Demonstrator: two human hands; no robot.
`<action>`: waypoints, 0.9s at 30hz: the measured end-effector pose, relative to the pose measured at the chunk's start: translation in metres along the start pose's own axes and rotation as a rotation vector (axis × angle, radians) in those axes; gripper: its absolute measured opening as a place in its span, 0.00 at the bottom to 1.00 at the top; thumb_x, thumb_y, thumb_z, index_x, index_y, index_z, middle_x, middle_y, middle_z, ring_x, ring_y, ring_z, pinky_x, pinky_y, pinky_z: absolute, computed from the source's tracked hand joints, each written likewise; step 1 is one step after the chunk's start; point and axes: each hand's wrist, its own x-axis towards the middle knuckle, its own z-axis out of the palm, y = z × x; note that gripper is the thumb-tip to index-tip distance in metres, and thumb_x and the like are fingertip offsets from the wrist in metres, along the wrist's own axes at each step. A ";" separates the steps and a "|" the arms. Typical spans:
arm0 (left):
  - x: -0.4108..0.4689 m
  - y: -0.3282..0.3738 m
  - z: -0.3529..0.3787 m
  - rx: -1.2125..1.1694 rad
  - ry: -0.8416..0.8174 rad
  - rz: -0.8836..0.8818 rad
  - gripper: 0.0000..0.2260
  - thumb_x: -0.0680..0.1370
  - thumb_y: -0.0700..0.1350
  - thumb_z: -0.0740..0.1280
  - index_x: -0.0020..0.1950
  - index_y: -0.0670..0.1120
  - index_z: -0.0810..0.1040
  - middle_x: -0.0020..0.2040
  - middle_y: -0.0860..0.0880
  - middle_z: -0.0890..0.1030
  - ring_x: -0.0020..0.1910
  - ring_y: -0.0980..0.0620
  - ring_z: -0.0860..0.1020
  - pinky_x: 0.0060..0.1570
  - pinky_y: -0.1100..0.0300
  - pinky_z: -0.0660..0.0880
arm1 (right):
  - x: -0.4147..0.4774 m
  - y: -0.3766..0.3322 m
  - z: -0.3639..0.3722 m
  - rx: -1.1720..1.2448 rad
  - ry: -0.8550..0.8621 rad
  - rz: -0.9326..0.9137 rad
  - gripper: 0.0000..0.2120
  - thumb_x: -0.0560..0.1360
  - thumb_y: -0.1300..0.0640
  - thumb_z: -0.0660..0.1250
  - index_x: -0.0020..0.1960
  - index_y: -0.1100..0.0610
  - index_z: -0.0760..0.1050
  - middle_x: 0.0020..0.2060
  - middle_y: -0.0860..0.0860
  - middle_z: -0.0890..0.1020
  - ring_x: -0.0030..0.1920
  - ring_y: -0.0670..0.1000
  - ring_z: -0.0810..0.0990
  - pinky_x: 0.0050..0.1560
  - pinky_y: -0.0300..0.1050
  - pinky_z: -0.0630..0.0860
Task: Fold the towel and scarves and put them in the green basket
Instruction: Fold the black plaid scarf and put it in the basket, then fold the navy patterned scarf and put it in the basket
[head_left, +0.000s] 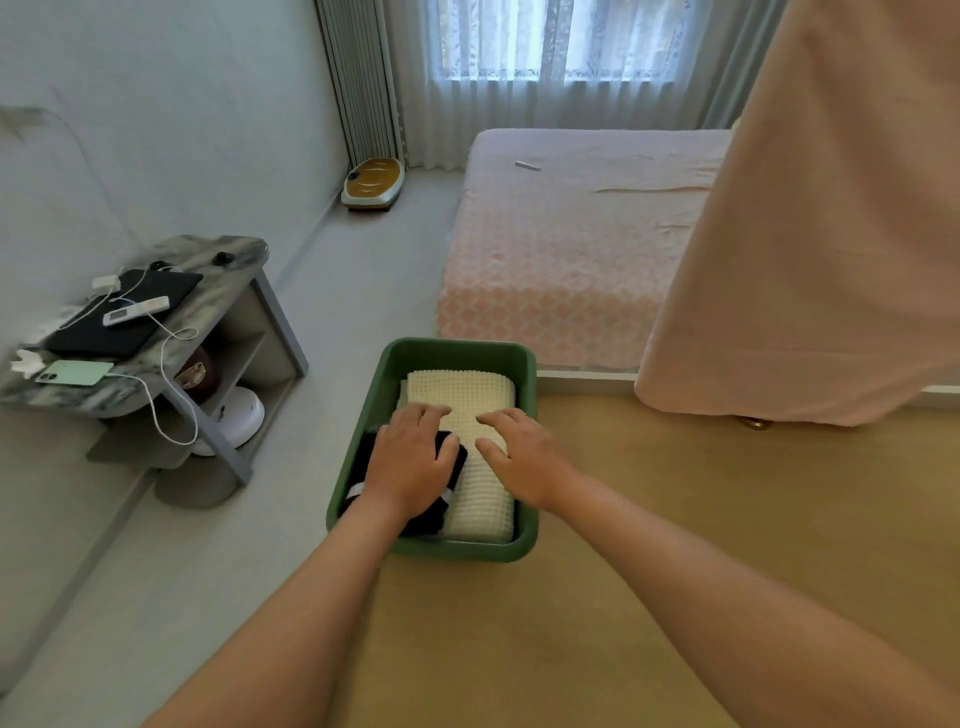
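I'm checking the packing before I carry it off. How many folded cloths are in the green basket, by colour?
Cream towel: 1
Black scarf: 1
Total visible in the green basket: 2

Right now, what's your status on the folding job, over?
Left grip open, pressing flat on folded black scarf. Right grip open, flat on folded cream waffle-weave towel. Both lie in green plastic basket. Nothing in the way.

So the green plastic basket (457, 349) sits at the left edge of the tan wooden tabletop (649, 519). The cream waffle towel (457, 395) is inside, with the black scarf (423, 522) over its near-left part. The grey marble-top nightstand (228, 249) is further left, and the pink bed (571, 234) is behind.
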 end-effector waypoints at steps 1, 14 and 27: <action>0.002 0.020 0.004 -0.022 0.013 0.028 0.18 0.81 0.52 0.58 0.69 0.49 0.71 0.66 0.50 0.74 0.64 0.50 0.71 0.64 0.52 0.69 | -0.009 0.010 -0.014 0.027 0.017 0.018 0.22 0.82 0.44 0.57 0.74 0.49 0.66 0.71 0.47 0.69 0.70 0.50 0.69 0.70 0.52 0.68; 0.001 0.396 0.149 -0.190 -0.132 0.253 0.14 0.80 0.55 0.60 0.63 0.54 0.75 0.57 0.55 0.78 0.54 0.53 0.77 0.52 0.57 0.74 | -0.231 0.270 -0.234 0.018 0.226 0.293 0.18 0.82 0.49 0.60 0.70 0.51 0.73 0.58 0.49 0.79 0.52 0.47 0.78 0.56 0.45 0.75; 0.038 0.691 0.292 -0.312 -0.482 0.410 0.17 0.80 0.52 0.61 0.69 0.54 0.70 0.61 0.54 0.76 0.56 0.51 0.76 0.58 0.52 0.73 | -0.405 0.509 -0.403 -0.048 0.349 0.761 0.18 0.80 0.51 0.61 0.69 0.51 0.73 0.57 0.48 0.80 0.57 0.52 0.78 0.57 0.47 0.74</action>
